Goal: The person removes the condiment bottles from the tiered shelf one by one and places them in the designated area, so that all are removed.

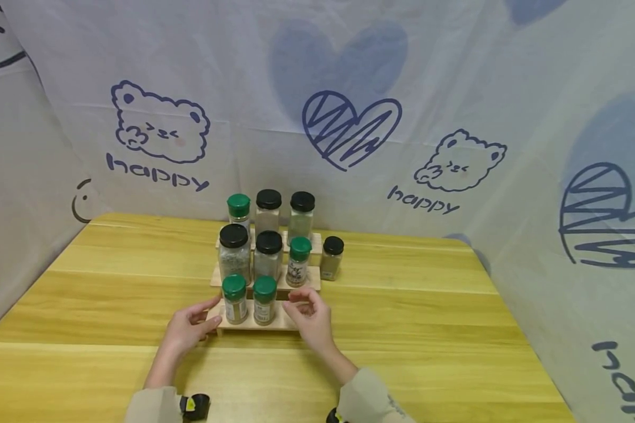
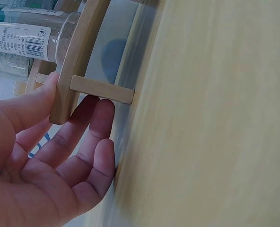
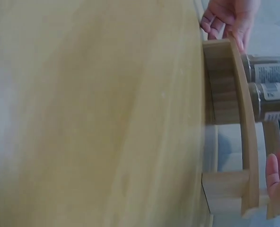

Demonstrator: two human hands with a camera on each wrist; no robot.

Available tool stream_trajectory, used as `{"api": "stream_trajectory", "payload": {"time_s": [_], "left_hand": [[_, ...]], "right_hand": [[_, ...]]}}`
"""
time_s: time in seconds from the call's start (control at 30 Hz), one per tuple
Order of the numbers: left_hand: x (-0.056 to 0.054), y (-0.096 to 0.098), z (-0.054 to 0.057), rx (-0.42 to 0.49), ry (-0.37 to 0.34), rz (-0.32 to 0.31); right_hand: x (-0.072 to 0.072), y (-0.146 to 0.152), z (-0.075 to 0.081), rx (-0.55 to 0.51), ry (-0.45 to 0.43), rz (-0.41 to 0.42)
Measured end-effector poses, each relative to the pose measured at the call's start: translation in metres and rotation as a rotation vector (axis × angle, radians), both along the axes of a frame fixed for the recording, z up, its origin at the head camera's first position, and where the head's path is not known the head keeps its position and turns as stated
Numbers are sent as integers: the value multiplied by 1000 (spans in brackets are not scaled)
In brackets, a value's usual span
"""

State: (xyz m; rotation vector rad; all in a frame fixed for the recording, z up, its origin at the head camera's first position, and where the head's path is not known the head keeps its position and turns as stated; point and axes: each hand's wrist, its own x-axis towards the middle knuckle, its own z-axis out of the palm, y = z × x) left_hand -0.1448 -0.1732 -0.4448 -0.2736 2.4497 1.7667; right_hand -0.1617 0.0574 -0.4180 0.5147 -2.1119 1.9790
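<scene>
A three-step wooden spice rack (image 1: 286, 324) stands on the table. Its left end is held by my left hand (image 1: 185, 330), thumb on the lowest shelf and fingers below, as the left wrist view shows. My right hand (image 1: 314, 322) hovers by the right end of that shelf with loosely bent fingers; nothing is in it. Two green-capped spice jars, one on the left (image 1: 235, 302) and one on the right (image 1: 264, 305), stand on the lowest step. Behind them are two black-capped jars (image 1: 234, 258) and a green-capped jar (image 1: 298, 264).
The top step bears a green-capped jar (image 1: 239, 208) and two black-capped jars (image 1: 301, 220). Right of the rack, a small black-capped jar (image 1: 332, 258) stands on the wooden table (image 1: 413, 329). A printed white cloth (image 1: 254, 147) hangs behind the table.
</scene>
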Motion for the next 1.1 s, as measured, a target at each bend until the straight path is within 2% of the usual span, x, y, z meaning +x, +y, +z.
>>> {"api": "stream_trajectory", "payload": {"time_s": [0.27,0.43,0.97,1.1], "left_hand": [[0,0,0,8,4,-1],[0,0,0,11,2,2],[0,0,-1,11,1,1],[0,0,-1,13,2,1]], "right_hand": [[1,-10,-3,-4,-2,75],[1,-13,-3,26,-48,107],[1,-18,5,98,-146,133],[-8,-16,-14,96,-75,155]]}}
